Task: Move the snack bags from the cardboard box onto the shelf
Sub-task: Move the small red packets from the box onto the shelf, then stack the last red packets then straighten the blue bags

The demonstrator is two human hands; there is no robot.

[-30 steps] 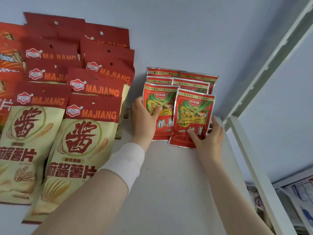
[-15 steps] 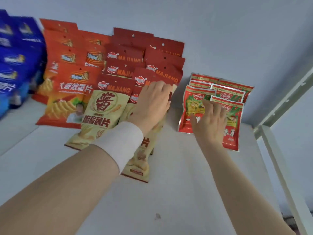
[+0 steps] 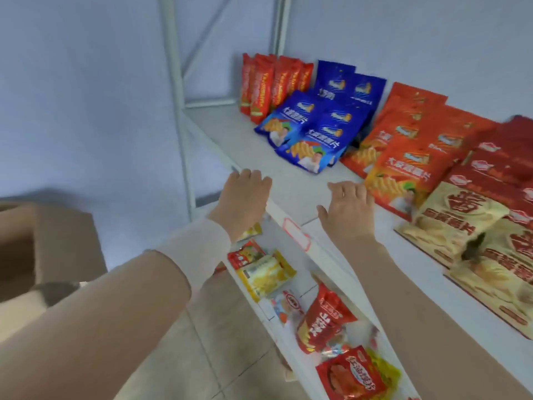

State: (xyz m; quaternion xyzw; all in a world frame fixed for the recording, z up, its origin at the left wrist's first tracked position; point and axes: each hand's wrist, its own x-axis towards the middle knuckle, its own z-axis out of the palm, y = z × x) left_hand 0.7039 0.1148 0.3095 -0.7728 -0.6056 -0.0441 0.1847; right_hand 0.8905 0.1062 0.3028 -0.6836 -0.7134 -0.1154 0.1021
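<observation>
both hands are empty. the left hand (image 3: 245, 197) hangs over the front edge of the shelf (image 3: 259, 145), fingers loosely curled downward and holding nothing; its grip is relaxed, not pinching. the right hand (image 3: 347, 207) hovers just above the shelf surface, fingers spread flat and apart, also with nothing in it. neither looks to be touching a bag, so i judge this a pause between loads.

just beside the right hand stand the orange snack bags (image 3: 403, 168), with the blue snack bags (image 3: 314, 131) farther back and the cream and red bags (image 3: 467, 226) to the right. each kind is grouped and overlapped in rows leaning toward the wall, likely so the fronts show. the cardboard box (image 3: 43, 249) sits low at the left, well apart from the shelf; whether bags remain inside cannot be told. more packets lie on the lower shelf (image 3: 288, 336).
</observation>
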